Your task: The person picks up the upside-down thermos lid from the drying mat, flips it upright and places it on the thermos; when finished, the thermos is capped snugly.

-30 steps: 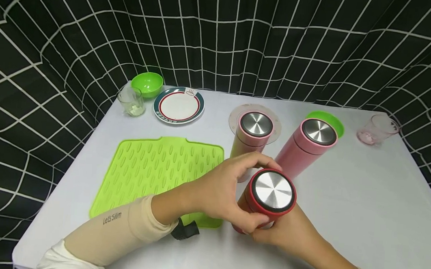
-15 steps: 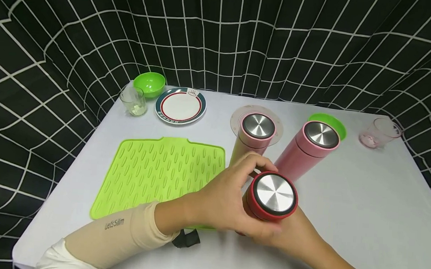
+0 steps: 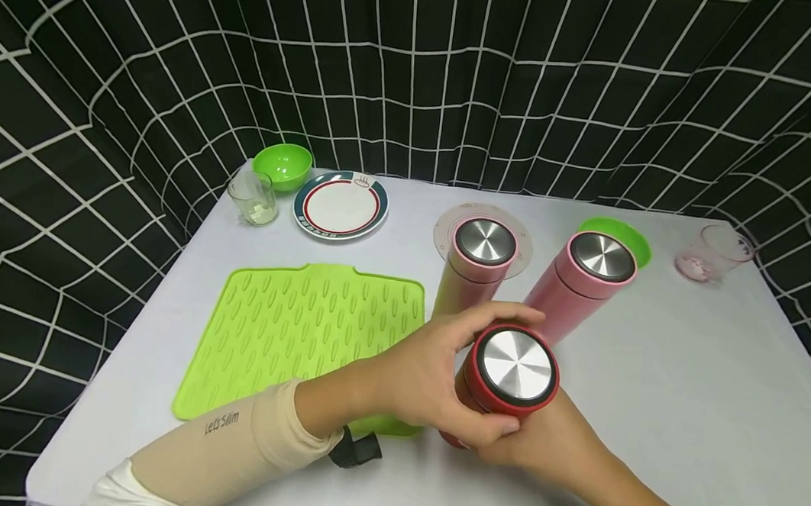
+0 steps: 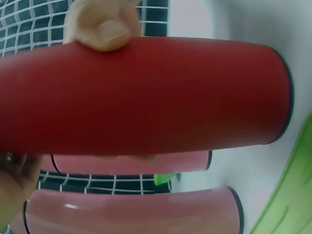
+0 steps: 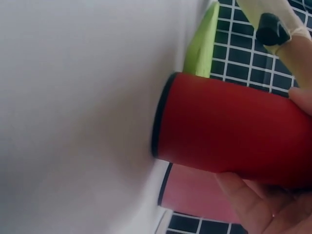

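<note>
A red thermos [image 3: 470, 386] with a brushed silver lid top [image 3: 517, 365] stands nearly upright between both hands. My left hand [image 3: 427, 372] grips it near the lid, thumb on the near side and fingers round the far side. Lower on the body, my right hand [image 3: 550, 444] holds it from the right, partly hidden behind the thermos. In the left wrist view, a thumb [image 4: 109, 34] presses the red body [image 4: 170, 97]. The dark-rimmed base [image 5: 163, 117] shows close over the white table in the right wrist view. Two pink thermoses, one paler [image 3: 469, 287] and one deeper pink [image 3: 568, 296], stand just beyond.
A green ridged mat [image 3: 305, 332] lies left of the thermoses. At the back left are a green bowl [image 3: 282, 166], a glass [image 3: 253, 199] and a rimmed plate [image 3: 341, 206]. Behind the pink thermoses lie a round pale mat [image 3: 448, 228] and another green dish [image 3: 636, 246]; a glass [image 3: 715, 254] stands right.
My left fingers and thumb have shifted round the top of the red thermos, the forefinger now reaching farther right. The thermos and my right hand stay nearly in place; the view has tilted slightly.
</note>
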Demonstrator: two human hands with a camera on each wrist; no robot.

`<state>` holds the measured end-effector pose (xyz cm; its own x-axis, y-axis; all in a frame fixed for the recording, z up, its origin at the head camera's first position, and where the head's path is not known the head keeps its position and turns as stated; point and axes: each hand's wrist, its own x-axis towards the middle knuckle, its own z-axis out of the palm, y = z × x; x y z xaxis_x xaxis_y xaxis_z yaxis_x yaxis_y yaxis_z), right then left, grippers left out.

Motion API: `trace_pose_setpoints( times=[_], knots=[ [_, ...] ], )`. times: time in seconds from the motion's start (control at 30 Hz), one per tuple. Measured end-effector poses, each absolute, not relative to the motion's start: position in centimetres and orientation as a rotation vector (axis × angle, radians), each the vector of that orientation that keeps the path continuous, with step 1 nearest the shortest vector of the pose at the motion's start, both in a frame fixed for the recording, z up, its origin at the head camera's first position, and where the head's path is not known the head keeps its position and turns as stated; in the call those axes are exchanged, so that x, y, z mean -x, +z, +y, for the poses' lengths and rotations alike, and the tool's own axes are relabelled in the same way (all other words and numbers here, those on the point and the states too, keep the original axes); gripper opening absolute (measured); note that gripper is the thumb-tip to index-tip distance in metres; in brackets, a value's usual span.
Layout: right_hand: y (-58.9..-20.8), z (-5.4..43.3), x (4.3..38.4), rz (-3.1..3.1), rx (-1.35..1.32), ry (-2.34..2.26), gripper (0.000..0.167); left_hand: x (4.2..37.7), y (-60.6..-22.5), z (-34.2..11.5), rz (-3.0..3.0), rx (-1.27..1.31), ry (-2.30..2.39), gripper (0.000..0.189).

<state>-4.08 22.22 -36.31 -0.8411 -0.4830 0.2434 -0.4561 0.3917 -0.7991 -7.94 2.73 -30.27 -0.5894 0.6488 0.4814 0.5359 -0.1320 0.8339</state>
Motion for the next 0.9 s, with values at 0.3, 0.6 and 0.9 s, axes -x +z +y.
trace_pose_setpoints(
  times=[0.3,0.6,0.9],
  knots=[
    [-36.3,22.2,4.3,2.571,0.846,-1.469,0.060,7.0,-29.9,2.6,1.983,-1.171,1.878,0.081],
    [-36.2,22.1,4.1,2.503,0.721,-1.466,0.056,7.9,-30.1,2.1,1.972,-1.161,1.852,0.072],
    [-36.6,22.3,4.5,2.478,0.860,-1.495,0.052,7.6,-29.7,1.9,2.207,-1.219,1.788,0.074]
  ],
)
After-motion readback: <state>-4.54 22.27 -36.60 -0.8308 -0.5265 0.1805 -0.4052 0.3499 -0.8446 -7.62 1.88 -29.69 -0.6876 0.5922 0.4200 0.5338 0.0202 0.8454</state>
